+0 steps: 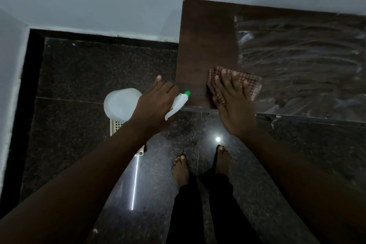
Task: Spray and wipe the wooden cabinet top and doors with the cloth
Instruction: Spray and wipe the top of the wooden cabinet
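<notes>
cabinet (206, 45): flat right hand (233, 103) presses cloth (252, 83); left hand (156, 103) grips bottle (120, 104)

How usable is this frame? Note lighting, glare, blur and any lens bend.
Head view: dim and bluish all over, with the forearms almost silhouettes. Head view: a hard light spot and a thin bright streak glare off the polished floor. Head view: the cabinet top has a streaky sheen on its right part. Head view: the right hand and cloth look slightly smeared. Head view: the wide lens tilts the cabinet edges.
</notes>
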Demonstrator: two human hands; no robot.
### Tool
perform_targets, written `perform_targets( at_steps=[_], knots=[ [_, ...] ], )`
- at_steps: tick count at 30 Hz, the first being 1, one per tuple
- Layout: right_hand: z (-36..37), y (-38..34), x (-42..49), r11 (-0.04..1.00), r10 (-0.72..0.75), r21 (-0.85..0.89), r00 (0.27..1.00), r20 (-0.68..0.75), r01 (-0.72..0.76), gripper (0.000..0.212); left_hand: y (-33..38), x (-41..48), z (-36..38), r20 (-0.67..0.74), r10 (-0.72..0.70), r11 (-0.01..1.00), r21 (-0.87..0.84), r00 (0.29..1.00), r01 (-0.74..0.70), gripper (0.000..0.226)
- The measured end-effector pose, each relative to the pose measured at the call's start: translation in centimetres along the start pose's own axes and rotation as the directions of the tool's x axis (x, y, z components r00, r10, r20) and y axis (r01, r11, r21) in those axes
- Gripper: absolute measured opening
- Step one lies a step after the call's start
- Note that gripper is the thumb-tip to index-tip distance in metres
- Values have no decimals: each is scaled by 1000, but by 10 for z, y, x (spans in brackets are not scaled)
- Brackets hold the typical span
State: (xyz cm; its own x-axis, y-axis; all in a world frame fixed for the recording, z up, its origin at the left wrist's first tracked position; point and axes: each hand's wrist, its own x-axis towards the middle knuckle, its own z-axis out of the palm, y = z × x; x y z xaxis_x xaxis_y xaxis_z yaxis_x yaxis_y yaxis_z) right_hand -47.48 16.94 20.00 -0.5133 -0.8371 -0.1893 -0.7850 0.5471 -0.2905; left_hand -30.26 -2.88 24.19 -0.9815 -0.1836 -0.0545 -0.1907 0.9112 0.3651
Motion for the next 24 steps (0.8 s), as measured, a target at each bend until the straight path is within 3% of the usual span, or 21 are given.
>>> perform_targets(
  at_steps=[6,8,14,20,24],
  knots=[
    [13,8,-27,968,-225,-104,973,49,229,65,8,29,-6,13,9,1000,24,1000,-9,49],
    [9,20,-27,972,-214,-90,975,52,218,66,13,41,-9,13,16,1000,14,1000,-16,49],
    [-10,38,-6,998,54,-31,999,-2,-54,62,34,76,-13,-42,49,999,21,998,-48,40],
    [4,30,-35,981,-178,-75,983,41,181,62,49,93,-17,-35,76,997,-1,996,-76,38],
    [1,32,-41,976,-205,-59,977,56,208,65,57,100,-16,-7,69,998,-9,998,-69,46]
  ],
)
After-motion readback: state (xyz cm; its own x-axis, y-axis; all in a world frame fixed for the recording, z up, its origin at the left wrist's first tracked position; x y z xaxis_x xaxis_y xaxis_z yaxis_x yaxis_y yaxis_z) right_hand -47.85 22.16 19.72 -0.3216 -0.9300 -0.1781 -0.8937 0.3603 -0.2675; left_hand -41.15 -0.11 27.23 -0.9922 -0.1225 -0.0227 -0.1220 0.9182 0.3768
